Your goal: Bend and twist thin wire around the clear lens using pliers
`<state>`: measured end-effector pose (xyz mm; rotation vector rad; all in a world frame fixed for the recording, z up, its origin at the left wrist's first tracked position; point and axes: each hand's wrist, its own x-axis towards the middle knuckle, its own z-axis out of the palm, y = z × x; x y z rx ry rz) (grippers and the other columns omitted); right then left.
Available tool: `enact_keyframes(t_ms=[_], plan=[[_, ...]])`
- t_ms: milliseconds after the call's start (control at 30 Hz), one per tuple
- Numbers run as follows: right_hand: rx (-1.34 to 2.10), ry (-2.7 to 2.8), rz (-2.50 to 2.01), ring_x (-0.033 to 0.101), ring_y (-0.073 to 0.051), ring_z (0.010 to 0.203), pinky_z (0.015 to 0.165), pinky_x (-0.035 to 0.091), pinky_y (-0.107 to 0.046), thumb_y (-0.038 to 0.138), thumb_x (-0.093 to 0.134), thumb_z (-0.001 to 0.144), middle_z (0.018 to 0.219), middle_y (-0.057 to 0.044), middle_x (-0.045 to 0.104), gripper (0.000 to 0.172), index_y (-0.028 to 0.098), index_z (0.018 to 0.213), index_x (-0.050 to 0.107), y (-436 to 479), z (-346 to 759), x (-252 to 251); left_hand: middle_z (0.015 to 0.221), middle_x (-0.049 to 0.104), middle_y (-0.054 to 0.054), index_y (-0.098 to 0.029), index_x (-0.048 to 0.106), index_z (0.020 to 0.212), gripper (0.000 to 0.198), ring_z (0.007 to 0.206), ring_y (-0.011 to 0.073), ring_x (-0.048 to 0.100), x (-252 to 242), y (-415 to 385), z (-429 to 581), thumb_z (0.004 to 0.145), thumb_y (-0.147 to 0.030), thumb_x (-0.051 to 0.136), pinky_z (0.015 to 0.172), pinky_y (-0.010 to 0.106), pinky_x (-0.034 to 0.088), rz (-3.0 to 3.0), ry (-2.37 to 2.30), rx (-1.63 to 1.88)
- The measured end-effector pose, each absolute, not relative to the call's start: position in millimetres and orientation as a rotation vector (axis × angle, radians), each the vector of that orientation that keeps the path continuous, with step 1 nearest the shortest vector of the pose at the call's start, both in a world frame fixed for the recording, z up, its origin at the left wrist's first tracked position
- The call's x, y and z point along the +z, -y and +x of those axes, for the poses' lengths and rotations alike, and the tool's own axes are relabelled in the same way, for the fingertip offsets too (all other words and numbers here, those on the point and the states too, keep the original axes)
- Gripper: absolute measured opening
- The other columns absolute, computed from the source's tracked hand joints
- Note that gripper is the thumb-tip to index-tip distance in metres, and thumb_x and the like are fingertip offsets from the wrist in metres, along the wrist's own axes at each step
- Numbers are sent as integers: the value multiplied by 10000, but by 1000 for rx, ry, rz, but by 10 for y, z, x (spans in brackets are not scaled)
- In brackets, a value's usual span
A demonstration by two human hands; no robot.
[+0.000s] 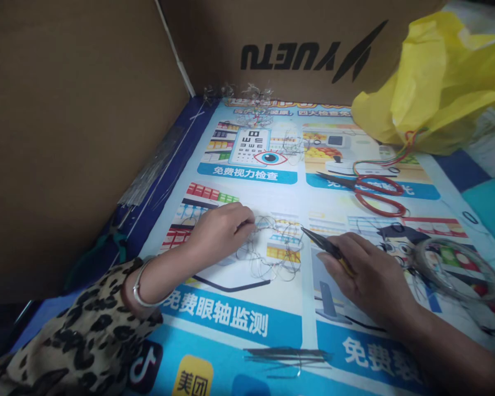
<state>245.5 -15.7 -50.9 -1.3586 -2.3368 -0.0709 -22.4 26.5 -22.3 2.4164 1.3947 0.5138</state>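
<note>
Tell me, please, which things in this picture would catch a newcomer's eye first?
The crumpled yellow bag at the upper right would probably draw the eye first. Next might come the red-handled scissors lying below it. Then, in the middle, there is the thin wire tangle between the left hand and the pliers in the right hand.

Hands [225, 230] [369, 269]: two. Pliers [329, 247]: one. Teal-handled tool [120, 245]: one. Scissors [355, 183]: one. Wire coil [494, 290]: one. Yellow bag [429, 82]: one.

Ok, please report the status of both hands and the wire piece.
Left hand pinched at edge of wire piece. Right hand grips pliers, tips alongside. Scissors lie beyond, apart.
</note>
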Motion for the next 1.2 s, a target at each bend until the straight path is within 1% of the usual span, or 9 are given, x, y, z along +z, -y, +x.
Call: enact_keyframes(t_ms=[267, 433, 633, 733, 800, 967, 1067, 1200], plan=[[-51, 2363, -1274, 564, -144, 607, 489, 408, -226, 364, 430, 872, 727, -42, 576, 223, 166, 867, 531, 148, 2456, -487, 801, 618, 26, -169, 610, 823, 124, 765, 149, 579, -215, -277, -256, 835, -200, 491, 688, 262, 454, 2371, -1433, 498], [-95, 2354, -1263, 581, -146, 597, 486, 429, -225, 378, 425, 873, 730, -45, 590, 238, 166, 891, 531, 146, 2478, -499, 804, 617, 24, -173, 603, 809, 124, 771, 151, 581, -221, -291, -283, 832, -179, 482, 692, 264, 462, 2342, -1458, 514], [-88, 2356, -1280, 580, -147, 577, 476, 428, -228, 376, 422, 871, 711, -40, 594, 236, 169, 878, 536, 143, 2474, -495, 873, 616, 33, -173, 593, 854, 161, 832, 158, 582, -219, -306, -311, 832, -129, 439, 749, 285, 471, 2294, -1541, 587], [-81, 2355, -1296, 584, -152, 582, 479, 429, -232, 378, 425, 870, 717, -41, 598, 232, 175, 875, 537, 145, 2468, -480, 906, 609, 36, -175, 598, 856, 200, 856, 157, 575, -203, -295, -324, 812, -84, 425, 762, 285, 468, 2301, -1466, 598], [-80, 2356, -1308, 586, -155, 582, 480, 432, -235, 375, 418, 873, 718, -44, 600, 227, 180, 866, 534, 148, 2468, -472, 896, 607, 34, -173, 603, 852, 210, 840, 154, 572, -189, -278, -328, 795, -68, 431, 743, 278, 465, 2311, -1413, 564], [-73, 2357, -1307, 587, -155, 576, 473, 434, -238, 368, 428, 869, 726, -44, 602, 217, 179, 895, 533, 154, 2479, -484, 829, 599, 24, -180, 614, 841, 145, 742, 142, 556, -163, -220, -322, 794, -127, 488, 636, 251, 439, 2322, -1402, 477], [-67, 2349, -1296, 595, -157, 599, 490, 443, -236, 353, 439, 864, 744, -49, 607, 208, 173, 910, 534, 154, 2480, -491, 819, 593, 25, -186, 635, 830, 112, 771, 154, 559, -171, -194, -317, 807, -195, 525, 661, 267, 440, 2342, -1375, 428], [-48, 2343, -1286, 587, -149, 592, 488, 441, -229, 343, 445, 862, 728, -43, 598, 193, 176, 902, 532, 149, 2471, -473, 839, 593, 36, -184, 661, 821, 158, 811, 165, 562, -191, -182, -306, 836, -220, 508, 699, 286, 445, 2378, -1324, 352]])
